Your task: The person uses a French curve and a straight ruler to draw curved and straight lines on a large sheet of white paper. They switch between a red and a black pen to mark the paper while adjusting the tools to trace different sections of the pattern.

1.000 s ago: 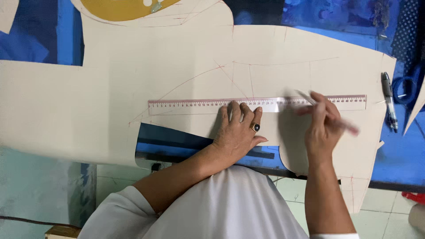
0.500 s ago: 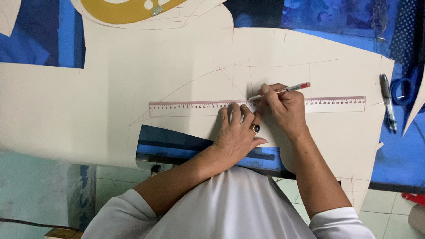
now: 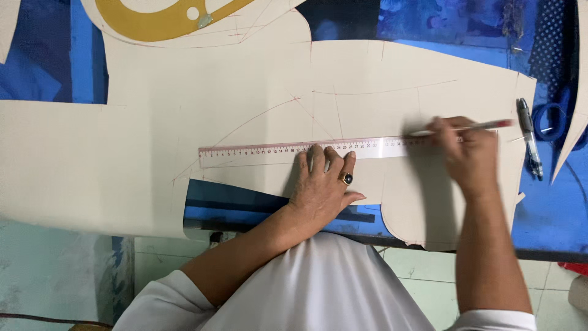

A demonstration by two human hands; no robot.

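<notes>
- the left hand [image 3: 323, 184] lies flat, fingers spread, pressing the long clear plastic ruler [image 3: 294, 151] onto the large cream pattern paper [image 3: 122, 159]; it holds nothing, it only pins the ruler down near its middle.
- the right hand [image 3: 468, 153] has its grip pinched on a slim red-tipped pencil [image 3: 471, 127], with the writing end down at the ruler's upper edge near its right end, where the hand hides part of the ruler.
- the ruler's long axis runs left to right across the paper, very slightly higher at the right; its scale lies along the upper edge, away from the person.
- the pencil lies nearly level too, its red end pointing right and its tip pointing left towards the ruler.
- judging by where the tip sits, the ruled line looks close to its right-hand end; whether a fresh line shows along the edge is too faint to tell.
- the paper already bears thin red curves and straight construction lines, and its outline is cut, with a notch open below the ruler showing the blue counter [image 3: 551, 208].
- a yellow curved template [image 3: 147, 24] lies at the top, a dark pen [image 3: 528, 135] and blue-handled scissors [image 3: 551, 116] just right of the paper.
</notes>
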